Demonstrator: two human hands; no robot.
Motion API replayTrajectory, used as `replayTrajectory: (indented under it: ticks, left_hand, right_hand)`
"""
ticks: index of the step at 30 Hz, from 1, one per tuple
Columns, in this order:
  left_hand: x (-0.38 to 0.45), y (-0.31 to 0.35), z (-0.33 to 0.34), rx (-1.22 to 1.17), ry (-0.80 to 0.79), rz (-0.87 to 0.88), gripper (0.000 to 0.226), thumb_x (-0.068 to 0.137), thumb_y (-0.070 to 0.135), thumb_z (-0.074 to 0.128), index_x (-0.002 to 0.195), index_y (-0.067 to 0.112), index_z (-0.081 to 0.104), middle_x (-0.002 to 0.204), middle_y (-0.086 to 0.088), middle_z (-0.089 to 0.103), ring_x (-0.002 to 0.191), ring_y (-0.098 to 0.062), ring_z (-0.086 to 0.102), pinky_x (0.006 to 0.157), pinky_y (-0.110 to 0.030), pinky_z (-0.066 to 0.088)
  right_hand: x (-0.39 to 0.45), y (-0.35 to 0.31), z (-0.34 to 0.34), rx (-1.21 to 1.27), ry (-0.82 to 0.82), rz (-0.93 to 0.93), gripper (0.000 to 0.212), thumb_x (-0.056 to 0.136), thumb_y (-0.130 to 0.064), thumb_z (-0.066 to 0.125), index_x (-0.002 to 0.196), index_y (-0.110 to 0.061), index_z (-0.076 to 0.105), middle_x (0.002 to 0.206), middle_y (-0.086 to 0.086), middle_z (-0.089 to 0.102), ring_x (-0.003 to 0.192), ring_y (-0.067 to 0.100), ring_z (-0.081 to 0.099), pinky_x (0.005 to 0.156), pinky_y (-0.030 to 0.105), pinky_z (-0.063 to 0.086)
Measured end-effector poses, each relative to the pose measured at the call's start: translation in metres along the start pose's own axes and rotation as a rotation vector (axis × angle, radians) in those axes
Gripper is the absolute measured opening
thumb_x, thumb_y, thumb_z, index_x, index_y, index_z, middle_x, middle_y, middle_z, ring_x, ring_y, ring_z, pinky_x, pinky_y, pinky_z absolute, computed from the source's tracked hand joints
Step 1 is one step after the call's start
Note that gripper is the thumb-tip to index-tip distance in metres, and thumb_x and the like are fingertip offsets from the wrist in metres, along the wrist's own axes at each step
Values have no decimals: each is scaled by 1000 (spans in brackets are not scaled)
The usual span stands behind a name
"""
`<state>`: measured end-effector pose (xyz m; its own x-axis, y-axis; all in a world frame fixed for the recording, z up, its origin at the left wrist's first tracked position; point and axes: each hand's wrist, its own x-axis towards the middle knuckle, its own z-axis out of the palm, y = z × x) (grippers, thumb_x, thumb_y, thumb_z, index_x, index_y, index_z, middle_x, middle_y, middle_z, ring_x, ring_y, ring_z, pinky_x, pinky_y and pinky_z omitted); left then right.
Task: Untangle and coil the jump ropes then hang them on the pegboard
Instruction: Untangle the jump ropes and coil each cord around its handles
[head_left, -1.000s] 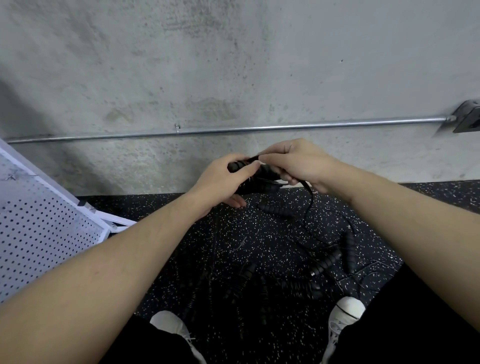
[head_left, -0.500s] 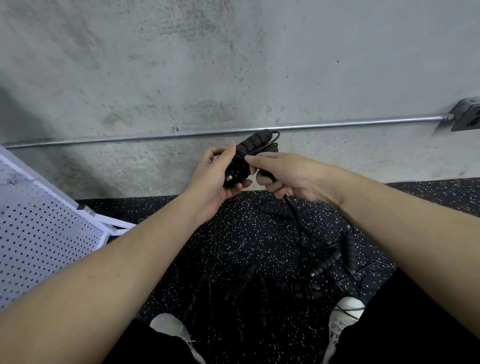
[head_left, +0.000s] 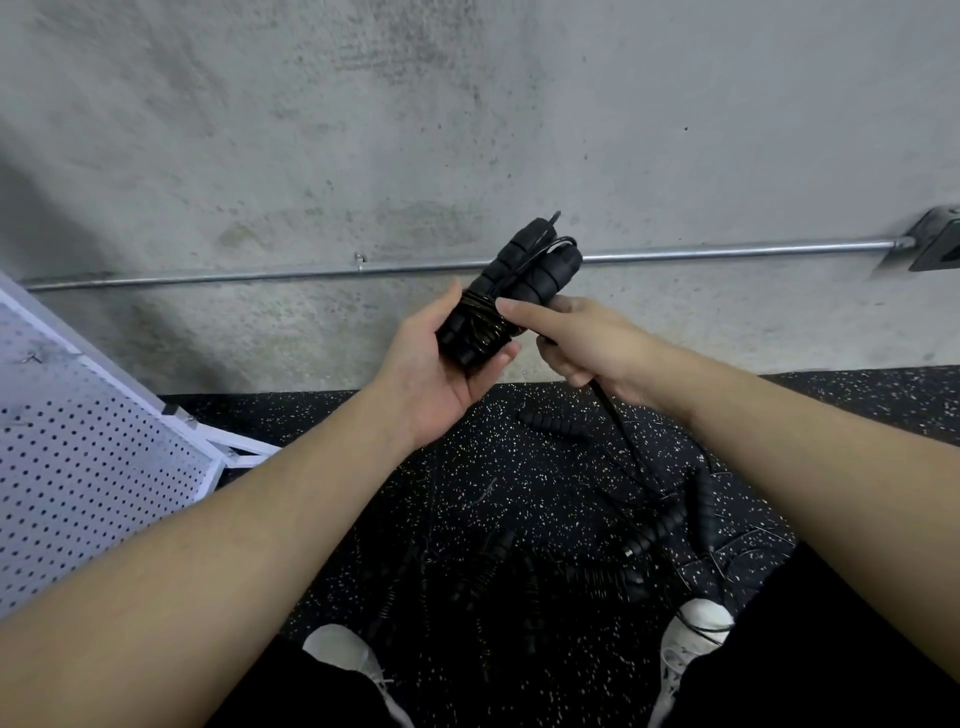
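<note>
Left hand (head_left: 441, 358): fingers and thumb curled round the lower end of a pair of black jump-rope handles (head_left: 524, 270), held side by side and tilted up to the right, with cord wound in turns (head_left: 480, 325) about them at the grip. Right hand (head_left: 582, 343): forefinger laid along the wound turns, remaining fingers closed on the loose cord (head_left: 615, 415), which drops from the fist toward the floor.

Left of frame — a white pegboard (head_left: 78, 467) leaning at an angle, well apart from both hands. Centre and right, on the speckled black floor (head_left: 467, 467) — the remaining jump ropes (head_left: 649, 535) in a tangle, one handle (head_left: 556, 423) lying apart near the wall. Two white shoes (head_left: 343, 654) at the bottom edge, the right-hand one touching the tangle. A metal conduit (head_left: 727, 254) runs along the concrete wall behind the raised handles.
</note>
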<state>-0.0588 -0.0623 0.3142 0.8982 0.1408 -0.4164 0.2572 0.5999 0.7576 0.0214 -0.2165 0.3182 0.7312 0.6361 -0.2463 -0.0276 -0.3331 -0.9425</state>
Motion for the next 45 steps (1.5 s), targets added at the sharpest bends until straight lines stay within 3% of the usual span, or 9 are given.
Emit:
replayTrajectory:
  ticks: [3,5,11,14,18,25,30,41,45]
  left_hand:
    - [1,1,-5,227,-12,0,43,103,50,49,121,18,70,109,-9,77,81,-24,76,58,-30,62]
    - [1,3,-6,323,-15,16,46,99,51,56,125,16,69,114,-10,75,88,-25,76,64,-33,63]
    - [4,-5,0,361,75,125,33,92,40,74,108,17,56,96,-11,77,75,-27,75,63,-37,61]
    - [7,-5,0,373,138,241,26,93,32,74,105,17,55,94,-13,75,66,-26,72,54,-32,58]
    - [9,-1,-1,386,174,326,24,93,28,74,104,16,57,89,-13,74,63,-26,71,50,-29,53]
    - [12,8,-9,314,232,328,18,94,25,70,95,20,53,74,-7,74,58,-27,69,45,-25,47]
    - [11,9,-8,255,215,241,11,96,27,62,94,17,60,72,-4,71,51,-21,64,39,-18,34]
    - [6,20,-15,-20,45,21,28,96,32,54,91,9,70,76,-6,66,43,-11,45,32,-15,17]
    - [7,26,-20,-56,17,-2,31,97,35,53,90,10,70,76,-5,66,41,-7,42,31,-13,17]
  right_hand:
    - [-6,0,0,-37,10,9,46,93,-54,63,50,-40,68,41,-5,35,41,14,25,83,55,51]
    - [-8,0,-3,-52,28,26,57,93,-50,65,38,-37,62,39,-5,36,42,14,26,104,61,41]
    - [-3,3,-1,0,76,22,50,88,-48,73,43,-30,66,44,-3,38,39,13,26,52,33,22]
    - [-1,5,2,20,73,11,46,89,-49,72,48,-31,66,45,-4,37,40,12,25,49,32,19]
    - [0,7,8,-104,75,0,38,93,-61,59,98,-25,69,49,-10,40,44,10,33,43,25,30]
    - [0,9,1,-73,36,-130,36,103,-40,53,83,-13,66,56,-6,51,60,13,54,78,34,53]
    - [-6,12,-2,-95,-79,-108,30,107,-35,46,97,-14,64,55,-8,38,49,11,34,47,25,37]
    - [-12,16,-22,-227,-190,-84,47,90,-61,48,73,-19,57,53,-4,37,49,13,31,50,25,33]
    - [-12,19,-29,-63,-310,-97,34,101,-43,44,91,-14,60,60,-5,34,54,12,28,52,24,30]
